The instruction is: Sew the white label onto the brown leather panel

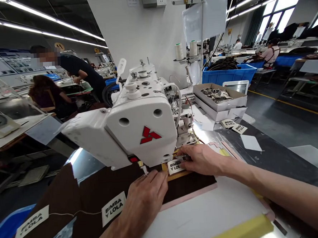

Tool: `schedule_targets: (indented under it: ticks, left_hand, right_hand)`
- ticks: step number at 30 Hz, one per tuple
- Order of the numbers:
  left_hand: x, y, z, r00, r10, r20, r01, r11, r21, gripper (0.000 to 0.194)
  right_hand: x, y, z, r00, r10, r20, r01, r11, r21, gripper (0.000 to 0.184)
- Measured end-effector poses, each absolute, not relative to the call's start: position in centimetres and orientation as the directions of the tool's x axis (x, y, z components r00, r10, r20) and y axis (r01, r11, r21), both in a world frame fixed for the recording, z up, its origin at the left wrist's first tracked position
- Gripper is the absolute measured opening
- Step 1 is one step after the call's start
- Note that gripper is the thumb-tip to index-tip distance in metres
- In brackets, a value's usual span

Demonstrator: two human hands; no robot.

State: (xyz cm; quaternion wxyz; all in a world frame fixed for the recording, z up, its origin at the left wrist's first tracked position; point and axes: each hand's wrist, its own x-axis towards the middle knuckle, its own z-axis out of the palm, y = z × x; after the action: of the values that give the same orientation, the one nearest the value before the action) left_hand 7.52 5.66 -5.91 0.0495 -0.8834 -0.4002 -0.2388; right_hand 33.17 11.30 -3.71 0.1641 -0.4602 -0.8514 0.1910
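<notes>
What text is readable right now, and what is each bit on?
"BIMBA Y LOLA": label under the sewing machine, at the right hand.
"BIMBA Y LOLA": label on brown fabric by the left hand.
"BIMBA Y LOLA": label at far left.
"BIMBA Y LOLA": loose labels right of the machine.
Red three-part logo on the machine: no words.
Yellow numbered signs, wall papers and labels in the box: too small to read.

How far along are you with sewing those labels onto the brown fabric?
Two labels, one and another, already sit on the brown fabric, joined by a thread. In hand: the left hand and right hand position a third label under the sewing machine. Left: loose labels on the table and more in the box.
</notes>
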Motion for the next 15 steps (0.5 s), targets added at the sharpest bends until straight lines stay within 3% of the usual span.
schedule_targets:
  ticks: [9,15]
  left_hand:
    - [5.9,4.2,-5.3,0.522,0.743,0.419,0.693,-0.656,0.299,0.020]
    - [5.0,4.5,-4.7,0.371,0.879,0.299,0.702,-0.476,0.530,0.030]
  right_hand:
    - [31.0,11.0,-2.9,-0.607,0.790,0.090,0.717,0.593,-0.366,0.015]
    - [31.0,11.5,-3.1,-0.678,0.729,0.094,0.634,0.644,-0.428,0.017]
